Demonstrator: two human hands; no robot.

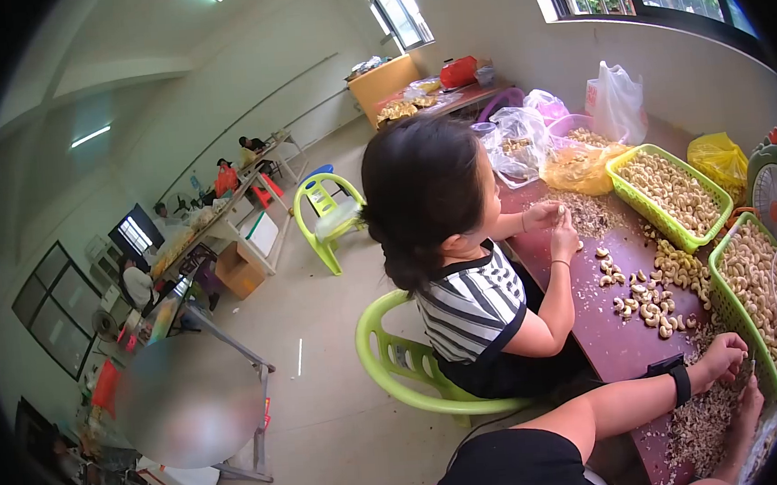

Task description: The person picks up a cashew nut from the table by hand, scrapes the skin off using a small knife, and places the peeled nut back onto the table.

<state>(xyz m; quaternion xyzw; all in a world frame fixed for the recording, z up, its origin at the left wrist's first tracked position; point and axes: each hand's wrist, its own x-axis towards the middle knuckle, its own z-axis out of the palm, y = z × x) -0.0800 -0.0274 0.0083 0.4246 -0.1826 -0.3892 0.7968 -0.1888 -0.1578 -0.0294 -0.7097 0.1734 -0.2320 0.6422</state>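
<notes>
My left hand (723, 359), with a black watch on the wrist, is closed in a pinch by the near side of a green basket (745, 336) full of cashews. What its fingertips hold is too small to make out. Just below it, my right hand (746, 408) is closed around a small thin pointed tool (753, 367), whose tip rises toward the left fingers. Under both hands lies a heap of brown cashew skins (700, 423). Loose peeled cashews (654, 303) and a pile of yellower cashews (681, 269) lie on the dark red table (607, 340).
A co-worker (463, 273) in a striped top sits to my left, fingers pinched together. Another green basket of cashews (671, 194), plastic bags (615, 105), a yellow bag (718, 163) and a small fan (774, 193) stand farther along the table. Other people work across the room.
</notes>
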